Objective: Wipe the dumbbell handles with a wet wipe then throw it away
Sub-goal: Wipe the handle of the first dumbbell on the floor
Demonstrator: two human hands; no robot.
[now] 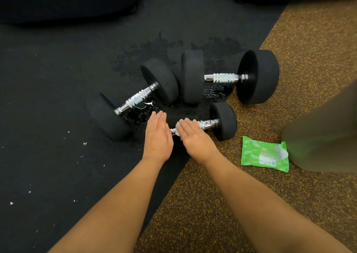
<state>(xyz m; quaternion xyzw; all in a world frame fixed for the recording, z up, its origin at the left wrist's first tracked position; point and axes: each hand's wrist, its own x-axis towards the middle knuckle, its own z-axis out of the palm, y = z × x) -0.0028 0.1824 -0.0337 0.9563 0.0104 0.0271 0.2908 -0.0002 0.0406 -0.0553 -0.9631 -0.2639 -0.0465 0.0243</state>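
Three black round-headed dumbbells with ridged chrome handles, down on the floor and close together, where black rubber matting (pixel 48 98) meets brown yellow-flecked flooring (pixel 202 204). Two large ones: left large dumbbell (pixel 135 100), angled on the matting; right large dumbbell (pixel 224 78), crosswise beyond it and straddling the seam. One small dumbbell (pixel 224 121), nearest of all and just in front of both, with only its right head and the right part of its handle on show. Right hand (pixel 193 134): lies palm down over that handle, bends its fingers across the bar and presses a crumpled white wet wipe (pixel 178 126) against the metal, scraps of it peeking out past the fingertips and under the edge of the palm. Left hand (pixel 158 134): sits just beside the right, fingers straight and together, holds nothing, and hides the small dumbbell's left end; whether it touches that end cannot be told. Beads of water (pixel 141 115) on the matting beneath the left large dumbbell's handle, more below the right one's. Flat green plastic pack of wipes (pixel 264 154) with a white flap on top, on the brown flooring near the small dumbbell's right head. Khaki-clad leg (pixel 318 132) at the right edge, overlapping the pack's far side in view.
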